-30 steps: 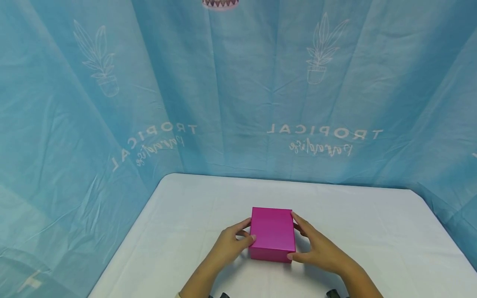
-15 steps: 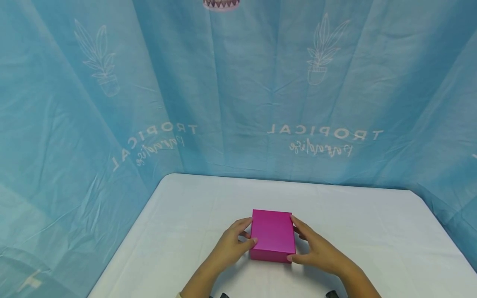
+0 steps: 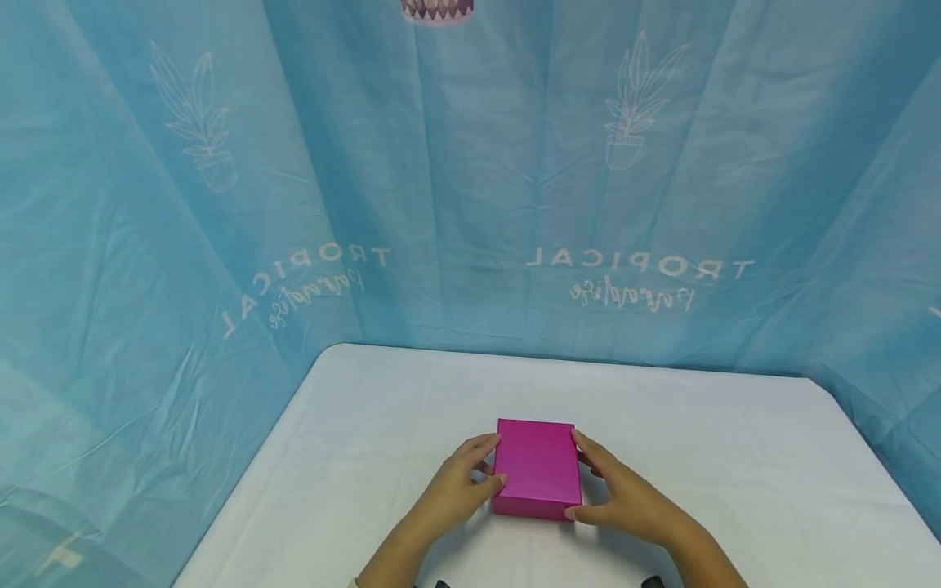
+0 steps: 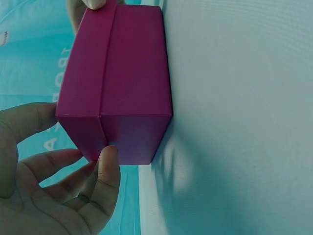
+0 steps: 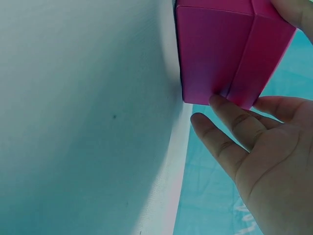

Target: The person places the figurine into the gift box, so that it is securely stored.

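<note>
A magenta lidded box point(image 3: 538, 464) stands upright on the white table, its lid point(image 4: 88, 63) fitted over the base with a seam along the sides. My left hand point(image 3: 453, 488) holds the lid from the left, thumb at the near corner and fingers at the far left side. From the right, my right hand point(image 3: 625, 498) holds it, with the thumb at the front right corner and the index finger at the far right corner. In the right wrist view some fingertips point(image 5: 220, 103) touch the side near the seam while one finger stands apart from the box.
White cloth covers the table point(image 3: 412, 392) around the box. Blue printed curtains point(image 3: 470, 180) hang behind the table and along its sides. Small dark objects point(image 3: 653, 581) show near the wrists at the bottom edge.
The lid has sunk slightly over the base, so the box looks lower, while its bottom stays in place. Both hands keep their hold and come down a little with it.
</note>
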A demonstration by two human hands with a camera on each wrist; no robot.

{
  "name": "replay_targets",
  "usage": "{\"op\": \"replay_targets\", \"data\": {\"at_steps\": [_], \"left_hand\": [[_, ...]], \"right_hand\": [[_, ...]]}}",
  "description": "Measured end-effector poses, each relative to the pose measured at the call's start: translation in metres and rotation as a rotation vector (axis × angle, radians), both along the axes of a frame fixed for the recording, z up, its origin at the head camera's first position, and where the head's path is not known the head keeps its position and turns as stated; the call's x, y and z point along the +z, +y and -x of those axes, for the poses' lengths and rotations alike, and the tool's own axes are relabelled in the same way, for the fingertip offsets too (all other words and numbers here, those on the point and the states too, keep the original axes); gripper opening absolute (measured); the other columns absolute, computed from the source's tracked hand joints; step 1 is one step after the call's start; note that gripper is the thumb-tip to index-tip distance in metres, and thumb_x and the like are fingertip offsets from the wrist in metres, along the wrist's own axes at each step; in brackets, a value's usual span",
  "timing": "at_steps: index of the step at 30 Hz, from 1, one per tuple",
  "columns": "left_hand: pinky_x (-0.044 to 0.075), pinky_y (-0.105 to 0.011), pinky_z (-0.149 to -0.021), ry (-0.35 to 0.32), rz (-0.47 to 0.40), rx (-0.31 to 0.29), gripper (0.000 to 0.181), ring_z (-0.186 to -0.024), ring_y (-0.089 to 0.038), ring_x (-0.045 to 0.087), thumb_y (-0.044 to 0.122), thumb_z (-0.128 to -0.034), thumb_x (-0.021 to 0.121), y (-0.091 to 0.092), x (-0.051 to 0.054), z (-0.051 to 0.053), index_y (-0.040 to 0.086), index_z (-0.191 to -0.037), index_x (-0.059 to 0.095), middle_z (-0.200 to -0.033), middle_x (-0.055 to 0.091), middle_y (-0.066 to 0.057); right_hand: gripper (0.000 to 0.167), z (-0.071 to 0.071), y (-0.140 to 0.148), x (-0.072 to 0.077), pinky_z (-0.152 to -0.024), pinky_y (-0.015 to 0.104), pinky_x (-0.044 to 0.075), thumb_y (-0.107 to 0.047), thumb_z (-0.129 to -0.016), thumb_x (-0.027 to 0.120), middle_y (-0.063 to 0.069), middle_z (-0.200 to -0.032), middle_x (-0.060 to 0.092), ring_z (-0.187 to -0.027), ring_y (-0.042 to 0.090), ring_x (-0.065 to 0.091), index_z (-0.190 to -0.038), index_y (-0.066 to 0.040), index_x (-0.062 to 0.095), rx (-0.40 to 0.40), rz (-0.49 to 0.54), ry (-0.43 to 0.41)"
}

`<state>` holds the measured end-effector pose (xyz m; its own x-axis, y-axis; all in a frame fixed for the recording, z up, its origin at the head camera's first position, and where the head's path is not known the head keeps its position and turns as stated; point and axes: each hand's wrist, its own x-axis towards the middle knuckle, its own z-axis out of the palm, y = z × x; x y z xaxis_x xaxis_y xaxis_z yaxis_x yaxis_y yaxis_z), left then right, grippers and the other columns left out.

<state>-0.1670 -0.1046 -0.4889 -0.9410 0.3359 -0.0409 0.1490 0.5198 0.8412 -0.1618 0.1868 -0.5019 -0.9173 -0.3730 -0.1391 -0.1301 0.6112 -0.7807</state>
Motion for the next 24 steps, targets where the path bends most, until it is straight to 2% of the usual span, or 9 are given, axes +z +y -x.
{"op": "replay_targets", "data": {"at_steps": [11, 17, 20, 24], "left_hand": [[0.06, -0.02, -0.079, -0.017, -0.039, -0.012, 0.065, -0.117, -0.023, 0.061, 0.027, -0.0956, 0.07, -0.0008, -0.0022, -0.0001, 0.012, -0.154, 0.044, -0.157, 0.042, -0.002], [0.06, -0.023, -0.082, -0.01, -0.038, -0.018, 0.064, -0.116, -0.023, 0.062, 0.028, -0.0957, 0.07, -0.0021, -0.0011, -0.0015, 0.013, -0.153, 0.045, -0.156, 0.044, -0.004], [0.059, -0.022, -0.082, -0.002, -0.023, -0.017, 0.062, -0.116, -0.023, 0.062, 0.029, -0.0962, 0.069, -0.0031, -0.0001, -0.0014, 0.015, -0.152, 0.046, -0.155, 0.045, -0.003], [0.057, -0.021, -0.081, 0.027, -0.017, 0.015, 0.055, -0.117, -0.02, 0.062, 0.032, -0.0977, 0.066, -0.0059, 0.0028, -0.0003, 0.019, -0.149, 0.051, -0.151, 0.049, 0.0]], "right_hand": [[0.112, -0.0018, 0.0002, -0.0025, -0.116, 0.061, 0.039, -0.048, -0.076, 0.086, 0.0, -0.17, 0.023, -0.147, 0.037, 0.04, -0.162, -0.038, 0.016, 0.018, -0.026, 0.04], [0.112, -0.0012, -0.0016, -0.0039, -0.116, 0.066, 0.035, -0.05, -0.075, 0.086, 0.0, -0.17, 0.021, -0.154, 0.039, 0.027, -0.162, -0.038, 0.017, 0.026, -0.028, 0.043], [0.105, -0.0005, -0.0027, -0.0033, -0.114, 0.068, 0.038, -0.054, -0.077, 0.083, -0.003, -0.169, 0.02, -0.154, 0.037, 0.025, -0.161, -0.039, 0.021, 0.016, -0.036, 0.061], [0.081, -0.0003, -0.0026, 0.0007, -0.111, 0.065, 0.043, -0.052, -0.086, 0.076, -0.009, -0.162, 0.032, -0.149, 0.031, 0.037, -0.156, -0.038, 0.036, -0.045, -0.006, 0.151]]}}
